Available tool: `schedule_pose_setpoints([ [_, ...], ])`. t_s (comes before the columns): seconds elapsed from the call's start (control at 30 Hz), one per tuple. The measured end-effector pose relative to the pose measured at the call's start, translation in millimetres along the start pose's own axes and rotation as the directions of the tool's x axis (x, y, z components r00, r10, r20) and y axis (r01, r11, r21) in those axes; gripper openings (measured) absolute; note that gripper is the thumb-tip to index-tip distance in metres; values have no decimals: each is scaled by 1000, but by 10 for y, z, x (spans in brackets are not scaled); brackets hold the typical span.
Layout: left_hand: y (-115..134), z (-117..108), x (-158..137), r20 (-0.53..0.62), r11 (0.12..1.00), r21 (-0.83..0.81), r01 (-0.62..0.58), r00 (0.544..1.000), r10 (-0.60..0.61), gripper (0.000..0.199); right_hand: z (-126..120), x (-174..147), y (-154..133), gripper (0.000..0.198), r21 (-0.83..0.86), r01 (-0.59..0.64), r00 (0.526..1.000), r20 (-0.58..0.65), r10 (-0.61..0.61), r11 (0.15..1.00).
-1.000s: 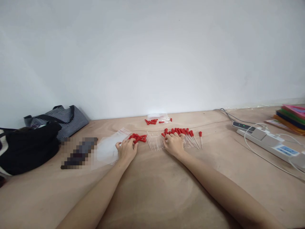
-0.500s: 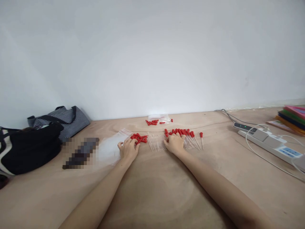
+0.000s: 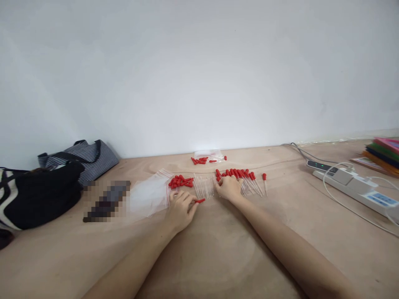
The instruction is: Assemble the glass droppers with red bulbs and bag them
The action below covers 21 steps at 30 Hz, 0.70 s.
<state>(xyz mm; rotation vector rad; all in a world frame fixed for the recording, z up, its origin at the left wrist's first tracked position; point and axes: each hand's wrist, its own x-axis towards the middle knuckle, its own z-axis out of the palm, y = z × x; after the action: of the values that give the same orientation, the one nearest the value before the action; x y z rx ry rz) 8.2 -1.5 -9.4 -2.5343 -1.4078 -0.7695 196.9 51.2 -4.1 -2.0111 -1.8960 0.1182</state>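
Note:
My left hand (image 3: 181, 211) pinches a red rubber bulb (image 3: 200, 201) between thumb and fingers, its narrow end pointing right. Just beyond that hand lies a pile of loose red bulbs (image 3: 181, 181). Thin clear dropper tubes (image 3: 203, 187) lie side by side between my hands. My right hand (image 3: 229, 187) is closed, its fingers curled down at the left end of a row of red-capped droppers (image 3: 253, 182); what its fingertips grip is hidden. One capped dropper (image 3: 264, 182) lies apart at the row's right.
Clear zip bags (image 3: 149, 195) lie left of the bulbs. Farther back are more red bulbs (image 3: 199, 160) and a small clear bag (image 3: 207, 153). At left sit a black bag (image 3: 43, 195) and a striped bag (image 3: 96, 160); at right, a power strip (image 3: 358, 187) with cables and coloured folders (image 3: 383, 151).
My left hand has moved from the bulb pile toward me and to the right, and now holds one red bulb. My right hand has stayed at the row of droppers.

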Motion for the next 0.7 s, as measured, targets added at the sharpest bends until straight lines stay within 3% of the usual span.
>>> schedule_pose_setpoints([
  [0.1, 91, -4, -47, 77, 996, -75, -56, 995, 62, 10, -33, -157, 150, 21, 79, 164, 981, -115, -155, 983],
  [0.17, 120, 8, -60, 85, 993, -108, -39, 995, 48, 11, -48, -306, 289, 18, 109, 315, 936, -197, -290, 943],
  [0.33, 131, 74, -49, 107, 988, -155, 5, 994, 12, 18, -110, -650, 614, 14, 175, 548, 833, -204, -515, 818],
  [0.43, 139, 101, -28, 138, 986, -164, 27, 990, -4, 14, -140, -743, 682, 17, 192, 586, 809, -196, -554, 787],
  [0.7, 264, 85, -52, 148, 978, -198, 68, 988, -38, 10, -88, -791, 529, 16, 219, 589, 808, -159, -567, 778],
])
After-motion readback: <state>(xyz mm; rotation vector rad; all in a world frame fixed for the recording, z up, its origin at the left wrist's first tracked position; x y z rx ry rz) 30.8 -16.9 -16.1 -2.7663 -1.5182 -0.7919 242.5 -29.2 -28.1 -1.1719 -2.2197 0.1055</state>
